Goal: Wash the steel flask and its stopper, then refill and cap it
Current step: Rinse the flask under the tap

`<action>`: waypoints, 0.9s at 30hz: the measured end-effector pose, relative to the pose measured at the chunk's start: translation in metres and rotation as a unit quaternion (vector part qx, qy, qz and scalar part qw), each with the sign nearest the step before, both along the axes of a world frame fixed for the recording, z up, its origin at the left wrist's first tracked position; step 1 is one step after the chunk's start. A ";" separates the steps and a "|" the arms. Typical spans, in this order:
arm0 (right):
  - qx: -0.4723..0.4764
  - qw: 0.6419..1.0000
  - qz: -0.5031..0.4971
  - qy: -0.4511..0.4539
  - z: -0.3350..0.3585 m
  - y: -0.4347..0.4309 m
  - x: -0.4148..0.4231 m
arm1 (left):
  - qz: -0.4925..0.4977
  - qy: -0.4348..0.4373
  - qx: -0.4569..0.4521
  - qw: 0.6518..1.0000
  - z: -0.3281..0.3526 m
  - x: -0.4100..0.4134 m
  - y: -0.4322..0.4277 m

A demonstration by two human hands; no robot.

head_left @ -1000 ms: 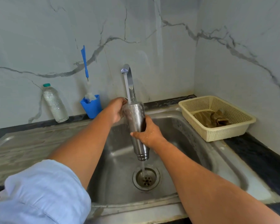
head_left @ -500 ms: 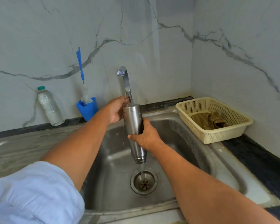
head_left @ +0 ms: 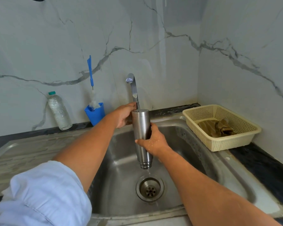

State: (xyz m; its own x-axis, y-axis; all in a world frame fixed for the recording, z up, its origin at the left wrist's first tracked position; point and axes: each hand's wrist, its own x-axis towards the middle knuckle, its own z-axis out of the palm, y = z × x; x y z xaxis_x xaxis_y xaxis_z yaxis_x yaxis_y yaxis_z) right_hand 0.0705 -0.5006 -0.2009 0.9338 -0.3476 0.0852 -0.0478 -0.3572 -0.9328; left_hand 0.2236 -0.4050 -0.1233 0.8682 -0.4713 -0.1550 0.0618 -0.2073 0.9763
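Grey-veined marble walls met in a corner behind a steel sink (head_left: 194, 154) let into the dark worktop (head_left: 268, 173).

Right hand (head_left: 151, 142): wet, fingers and thumb wrapped round the middle of the steel flask (head_left: 140, 121), gripping it. Flask hung over the basin, near upright. I read it as inverted, with the flat broad end up and the ringed narrow end down, right above the drain (head_left: 149, 189). A thin trickle fell from the lower end toward the drain.

Left hand (head_left: 123, 115): up at the flask's top end, against the stem of the tap (head_left: 134, 88), fingers curled. Could not tell whether it gripped the tap, gripped the flask, or merely touched them.

Along the back edge of the worktop, left of the tap:
- a blue cup (head_left: 95, 115) with a bottle brush (head_left: 90, 74) standing in it
- further left, a plastic bottle (head_left: 59, 111)

In the back right corner sat a cream basket (head_left: 222, 144) with a brown cloth (head_left: 217, 128) inside. A pale blue sleeve (head_left: 44, 198) was pushed up the left arm.

Progress, as judged:
- The flask was open and being rinsed or emptied, so the wash of its body looked under way or close to finished.
- No stopper could be made out anywhere, so its wash could not be judged.
- Refilling under the tap and capping were not yet done.
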 end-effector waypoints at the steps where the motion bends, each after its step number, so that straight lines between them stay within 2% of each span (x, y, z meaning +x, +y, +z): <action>1: 0.002 1.000 0.000 0.000 0.000 0.000 0.000 | 0.001 -0.002 -0.001 1.000 0.000 -0.001 -0.001; 5: 0.004 1.000 -0.001 0.002 0.001 -0.002 0.001 | 0.002 -0.007 0.007 1.000 -0.003 -0.002 -0.001; 9: 0.012 1.000 -0.016 0.003 0.001 -0.003 0.000 | -0.006 -0.033 0.055 0.998 -0.002 -0.007 0.000; 14: 0.049 0.997 -0.054 -0.014 0.007 -0.003 -0.001 | 0.030 -0.060 0.100 0.993 0.001 -0.028 0.015; 18: 0.151 0.985 -0.083 0.006 0.012 -0.008 0.001 | -0.047 -0.085 0.196 0.976 0.004 -0.070 0.043; 21: 0.284 0.954 -0.091 0.030 0.015 -0.011 0.001 | -0.117 -0.100 0.247 0.957 0.007 -0.105 0.064; 25: 0.443 0.891 -0.089 0.043 0.020 -0.009 -0.005 | -0.163 -0.073 0.166 0.970 0.005 -0.122 0.088; 27: 0.482 0.871 -0.070 0.060 0.022 -0.008 -0.008 | -0.163 -0.107 0.147 0.970 0.004 -0.125 0.094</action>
State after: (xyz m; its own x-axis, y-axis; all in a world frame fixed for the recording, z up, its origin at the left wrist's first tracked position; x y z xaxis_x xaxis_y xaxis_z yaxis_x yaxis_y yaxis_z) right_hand 0.0625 -0.5081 -0.1793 0.8589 -0.3140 -0.4047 -0.1468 0.6061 -0.7817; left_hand 0.0984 -0.3109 -0.1197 0.7082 -0.6885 -0.1566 -0.2512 -0.4530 0.8554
